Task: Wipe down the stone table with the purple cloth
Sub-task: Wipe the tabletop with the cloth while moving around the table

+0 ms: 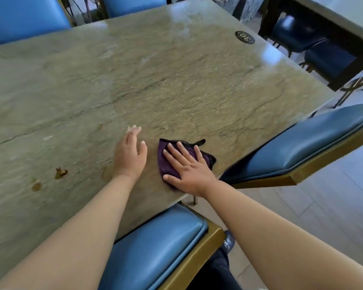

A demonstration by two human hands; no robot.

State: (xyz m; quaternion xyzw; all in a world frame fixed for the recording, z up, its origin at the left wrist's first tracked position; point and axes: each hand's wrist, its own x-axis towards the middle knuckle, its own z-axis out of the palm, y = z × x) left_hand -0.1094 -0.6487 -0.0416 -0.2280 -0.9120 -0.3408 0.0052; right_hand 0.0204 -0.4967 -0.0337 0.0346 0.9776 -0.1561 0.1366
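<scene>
Near the stone table's (176,80) corner, our right hand (189,166) presses flat, fingers spread, on the purple cloth (168,162); our left hand (130,155) rests open, empty.

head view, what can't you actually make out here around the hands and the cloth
- Purple cloth: mostly hidden under the right hand, so its full shape is unclear.
- Left hand: fingertips motion-blurred; contact with the stone table is uncertain.
- Round black plaque: marking too small to read.
- Brown stains: nature unclear.
</scene>
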